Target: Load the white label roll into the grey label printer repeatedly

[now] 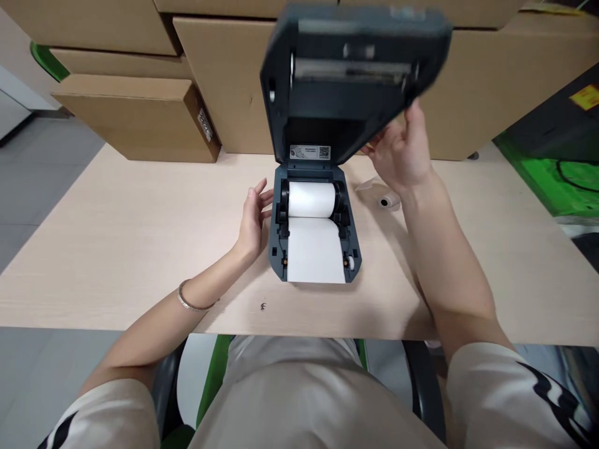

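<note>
- While the lid [350, 68] of the label printer [277, 246] stands tipped up and back on its rear hinge, the right hand [402, 156] holds it at its right edge, fingers closed on the rim from below.
- The left hand [253, 218] is spread and loose and holds nothing. Its palm faces the printer's left wall, and its fingertips are just beside or touching that wall; I cannot tell which. A thin bracelet [191, 304] circles that wrist.
- The paper roll [311, 198] sits across the well at the back of the base, between the two dark holders. Its free end, a flat white strip [314, 249], is drawn forward and lies straight, reaching the front lip.
- Judged from how things lie, the loading looks largely done: the roll is seated and the paper is led to the front. What is left is the lid, which is not yet down on the base, and no print shows on the strip.
- The printer stands near the middle of the table [116, 237], toward its far edge. Just to its right, under the right hand, a small white roll [386, 201] lies on the wood.
- Cardboard boxes [140, 118] are stacked along the far side, behind the printer.
</note>
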A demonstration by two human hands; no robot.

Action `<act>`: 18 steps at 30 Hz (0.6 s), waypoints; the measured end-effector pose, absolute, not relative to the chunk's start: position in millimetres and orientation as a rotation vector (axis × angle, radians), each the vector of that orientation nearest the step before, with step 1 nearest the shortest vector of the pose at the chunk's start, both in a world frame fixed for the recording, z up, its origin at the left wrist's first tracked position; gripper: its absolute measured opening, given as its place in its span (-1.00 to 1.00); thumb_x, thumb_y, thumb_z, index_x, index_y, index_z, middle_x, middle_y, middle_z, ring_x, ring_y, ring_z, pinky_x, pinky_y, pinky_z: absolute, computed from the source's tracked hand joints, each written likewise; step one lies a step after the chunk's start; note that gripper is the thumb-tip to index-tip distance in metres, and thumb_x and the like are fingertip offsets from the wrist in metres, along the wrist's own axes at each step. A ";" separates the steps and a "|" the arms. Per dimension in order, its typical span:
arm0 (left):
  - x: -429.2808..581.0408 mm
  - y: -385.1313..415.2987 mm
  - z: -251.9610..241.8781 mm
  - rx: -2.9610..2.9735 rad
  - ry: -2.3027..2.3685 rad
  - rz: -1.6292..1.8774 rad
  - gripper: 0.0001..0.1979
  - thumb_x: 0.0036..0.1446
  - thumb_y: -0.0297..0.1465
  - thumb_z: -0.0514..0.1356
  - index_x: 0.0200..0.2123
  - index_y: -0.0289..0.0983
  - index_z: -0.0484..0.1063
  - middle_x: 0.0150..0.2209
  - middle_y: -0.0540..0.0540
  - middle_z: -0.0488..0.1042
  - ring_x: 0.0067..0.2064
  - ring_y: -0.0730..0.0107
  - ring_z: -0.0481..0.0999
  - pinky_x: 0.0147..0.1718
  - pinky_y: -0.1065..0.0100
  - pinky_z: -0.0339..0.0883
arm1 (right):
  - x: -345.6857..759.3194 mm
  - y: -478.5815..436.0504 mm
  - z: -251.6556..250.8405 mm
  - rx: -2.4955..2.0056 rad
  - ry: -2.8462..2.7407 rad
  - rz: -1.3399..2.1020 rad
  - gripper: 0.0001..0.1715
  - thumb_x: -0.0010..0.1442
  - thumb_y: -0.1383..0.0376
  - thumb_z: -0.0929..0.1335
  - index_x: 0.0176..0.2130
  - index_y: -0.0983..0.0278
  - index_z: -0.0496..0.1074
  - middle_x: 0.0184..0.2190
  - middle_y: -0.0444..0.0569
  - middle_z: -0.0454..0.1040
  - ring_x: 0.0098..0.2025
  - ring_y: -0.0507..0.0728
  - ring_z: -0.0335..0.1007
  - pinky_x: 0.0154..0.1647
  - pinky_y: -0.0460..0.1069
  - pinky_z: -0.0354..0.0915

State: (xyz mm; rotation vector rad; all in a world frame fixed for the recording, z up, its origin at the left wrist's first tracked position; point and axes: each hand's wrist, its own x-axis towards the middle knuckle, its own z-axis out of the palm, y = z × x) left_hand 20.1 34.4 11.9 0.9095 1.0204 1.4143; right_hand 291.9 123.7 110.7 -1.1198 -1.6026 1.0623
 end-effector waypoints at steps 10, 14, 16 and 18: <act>14.3 40.7 -0.4 0.975 0.908 1.374 -0.34 0.42 0.29 0.19 0.31 0.02 0.57 0.41 -0.10 0.60 0.53 -0.15 0.49 0.50 -0.17 0.41 | 310.5 110.1 118.2 -1.180 -2.280 1.028 0.45 -0.06 -0.37 0.66 0.59 -0.09 0.19 0.70 -0.03 0.11 0.76 0.55 -0.06 0.70 0.47 0.10; 15.8 43.3 -2.1 1.147 0.912 1.339 -0.31 0.44 0.32 0.15 0.36 0.06 0.56 0.45 -0.09 0.57 0.57 -0.15 0.43 0.54 -0.19 0.36 | 319.7 113.2 116.6 -1.129 -2.441 0.966 0.60 0.04 -0.43 0.62 0.73 -0.15 -0.06 0.79 -0.09 -0.13 0.80 0.62 -0.28 0.70 0.55 0.01; 16.2 43.1 -2.4 1.205 0.931 1.334 -0.33 0.44 0.30 0.17 0.36 0.05 0.56 0.47 -0.09 0.55 0.58 -0.17 0.41 0.54 -0.20 0.35 | 318.9 111.4 117.1 -1.112 -2.486 0.916 0.55 0.09 -0.42 0.60 0.73 -0.14 -0.06 0.79 -0.08 -0.14 0.80 0.64 -0.30 0.70 0.58 0.01; 15.6 41.9 -3.1 1.248 0.954 1.333 -0.37 0.48 0.25 0.14 0.35 0.05 0.56 0.50 -0.08 0.52 0.59 -0.18 0.40 0.55 -0.20 0.35 | 316.5 109.3 118.1 -1.128 -2.504 0.900 0.54 0.12 -0.41 0.59 0.74 -0.12 -0.07 0.80 -0.07 -0.15 0.80 0.64 -0.30 0.70 0.59 -0.01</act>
